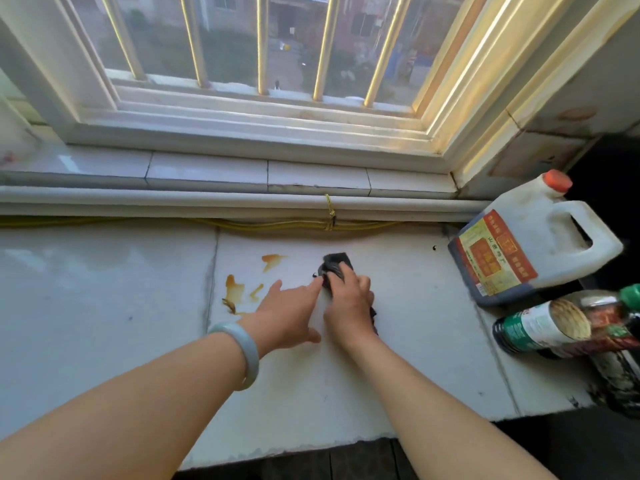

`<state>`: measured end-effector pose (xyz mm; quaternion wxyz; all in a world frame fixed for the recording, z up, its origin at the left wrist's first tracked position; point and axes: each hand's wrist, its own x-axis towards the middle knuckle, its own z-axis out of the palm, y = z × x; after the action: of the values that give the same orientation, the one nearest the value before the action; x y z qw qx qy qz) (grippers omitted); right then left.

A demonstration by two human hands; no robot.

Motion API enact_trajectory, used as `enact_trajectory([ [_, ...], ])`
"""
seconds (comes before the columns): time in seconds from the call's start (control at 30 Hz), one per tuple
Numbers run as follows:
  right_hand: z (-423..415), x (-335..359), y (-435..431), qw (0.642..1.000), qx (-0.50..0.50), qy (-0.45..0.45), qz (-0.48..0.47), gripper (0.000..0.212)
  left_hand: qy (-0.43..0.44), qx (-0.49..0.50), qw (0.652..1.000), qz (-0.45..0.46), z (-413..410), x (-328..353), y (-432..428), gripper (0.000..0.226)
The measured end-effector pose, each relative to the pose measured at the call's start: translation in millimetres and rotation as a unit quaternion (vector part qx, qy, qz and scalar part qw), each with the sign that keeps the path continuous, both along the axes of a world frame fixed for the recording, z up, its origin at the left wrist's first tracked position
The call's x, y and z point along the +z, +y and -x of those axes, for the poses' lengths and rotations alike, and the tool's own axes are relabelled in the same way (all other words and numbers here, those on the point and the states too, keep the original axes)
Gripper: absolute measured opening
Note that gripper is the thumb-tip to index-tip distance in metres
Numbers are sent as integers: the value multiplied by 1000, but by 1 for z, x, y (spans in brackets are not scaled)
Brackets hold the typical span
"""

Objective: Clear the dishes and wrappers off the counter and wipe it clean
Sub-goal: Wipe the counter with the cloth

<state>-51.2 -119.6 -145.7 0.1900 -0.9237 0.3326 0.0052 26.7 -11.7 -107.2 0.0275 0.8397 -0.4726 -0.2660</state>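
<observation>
A dark cloth lies on the white tiled counter under my right hand, which presses down and grips it. My left hand rests flat on the counter just left of the cloth, fingers spread, index fingertip touching the cloth's edge; a pale bangle circles that wrist. Orange-brown sauce stains mark the tile to the left of both hands, with another smear further back.
A large white jug with an orange cap and a red label stands at the right. Green-labelled bottles stand in front of it. Yellow cord runs along the back under the window sill. The counter's front edge is close.
</observation>
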Motion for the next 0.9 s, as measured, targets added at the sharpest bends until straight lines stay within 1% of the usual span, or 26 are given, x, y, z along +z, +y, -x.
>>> enact_trajectory([
  [0.07,-4,-3,20,1000,3,-5,-10,61,9,38,998,42,-23,7,21,90],
  [0.13,-8,-7,35,999,19,-25,-25,60,-20,58,997,38,-49,11,50,86],
  [0.2,-9,-9,41,994,40,-80,-56,60,-43,92,995,-5,-76,11,79,98],
  [0.23,-7,-9,37,991,27,-111,-63,59,-44,121,991,-35,-88,11,92,107],
  [0.3,1,-11,17,986,-45,-154,-35,56,-30,170,980,-95,-113,6,118,124],
  [0.33,8,-10,5,985,-81,-152,-16,55,-18,175,976,-126,-121,2,129,130],
  [0.4,13,-9,-4,984,-146,-101,11,55,5,165,970,-178,-132,-7,147,140],
  [0.47,7,-10,10,984,-166,-60,14,57,17,155,967,-202,-133,-18,153,146],
  [0.6,-27,-17,81,992,-107,-72,11,59,28,160,966,-202,-131,-17,153,146],
  [0.73,-49,-19,138,994,-30,-97,-41,64,36,167,965,-198,-128,-9,153,140],
  [0.8,-54,-14,134,989,-4,-135,-67,64,37,167,966,-194,-127,-9,154,139],
  [0.87,-59,-7,104,985,-25,-162,-61,60,41,163,967,-193,-129,-9,153,139],
  [0.9,-63,-4,84,986,-42,-155,-43,59,43,162,967,-194,-129,-9,153,139],
])
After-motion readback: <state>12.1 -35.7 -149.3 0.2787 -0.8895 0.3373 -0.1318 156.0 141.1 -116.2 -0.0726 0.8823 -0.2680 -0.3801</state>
